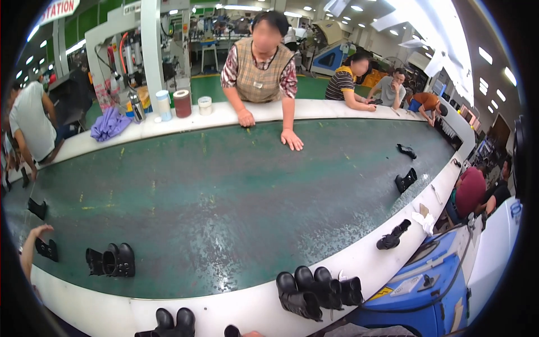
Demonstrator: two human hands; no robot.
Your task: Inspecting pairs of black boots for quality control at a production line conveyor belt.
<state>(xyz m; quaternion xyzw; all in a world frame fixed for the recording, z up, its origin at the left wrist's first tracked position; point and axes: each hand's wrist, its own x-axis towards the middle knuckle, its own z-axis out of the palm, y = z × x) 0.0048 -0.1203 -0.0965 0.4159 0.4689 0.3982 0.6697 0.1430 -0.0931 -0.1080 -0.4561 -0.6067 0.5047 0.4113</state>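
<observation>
At the lower edge a sliver of skin, apparently my right hand (pixel 253 334), shows beside the toe of a black boot (pixel 231 331). Its fingers are cut off, so I cannot tell whether it grips the boot. My left hand is not in view. Just left, a pair of black boots (pixel 184 321) is partly cut by the lower edge. To the right, several black boots (pixel 303 289) lie side by side on the white ledge (pixel 236 303).
A green conveyor belt (pixel 224 196) carries black boots (pixel 118 260). Another person's hand (pixel 40 231) reaches in at left. Opposite, a person in a checked apron (pixel 264 67) rests a hand on the belt. Tape rolls (pixel 182 104) and purple cloth (pixel 110 123) lie on the far ledge; a blue machine (pixel 415 292) stands right.
</observation>
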